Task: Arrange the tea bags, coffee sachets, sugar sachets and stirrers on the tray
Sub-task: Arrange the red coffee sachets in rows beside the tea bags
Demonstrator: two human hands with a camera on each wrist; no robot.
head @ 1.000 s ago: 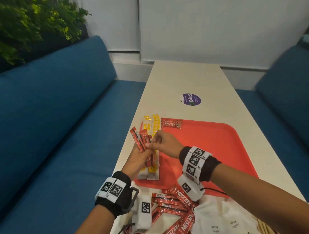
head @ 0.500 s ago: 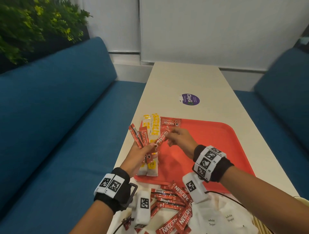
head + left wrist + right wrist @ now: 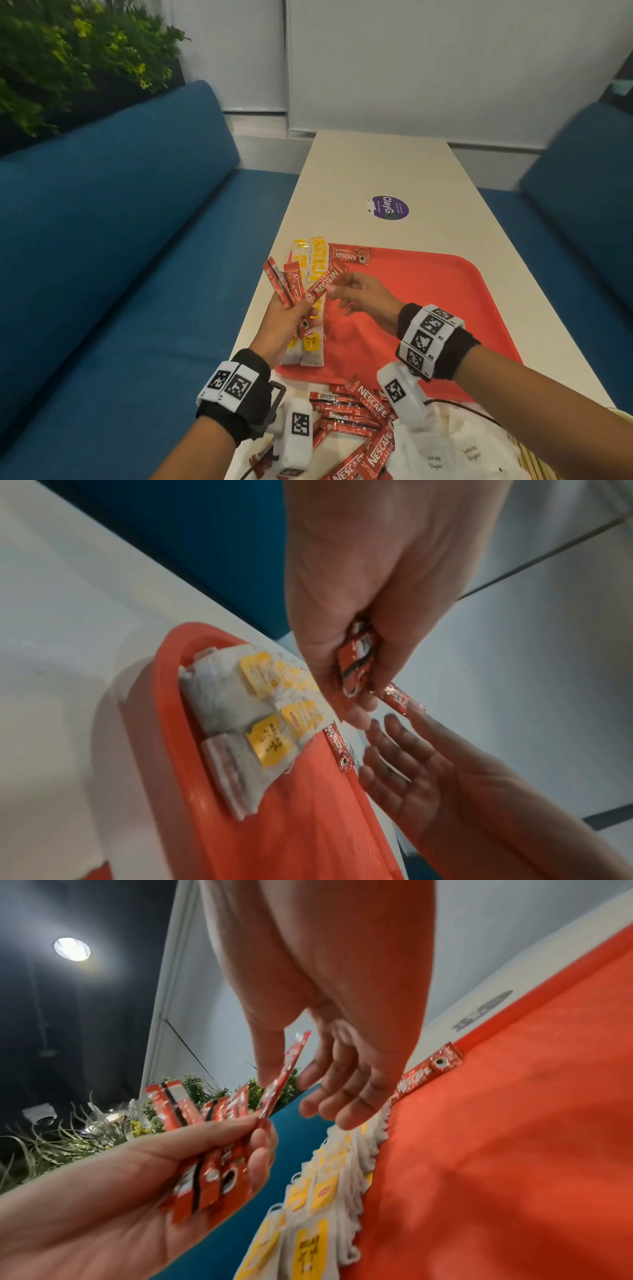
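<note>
Red coffee sachets fan from your left hand, its fingers curled round them above the tray's left edge. Your right hand pinches one sachet between thumb and forefinger. Tea bags line that edge; another sachet lies at the tray's far-left corner.

A long pale table runs to a white wall, with blue sofas along both sides. Green plants stand behind the left sofa; a round ceiling light glows overhead
</note>
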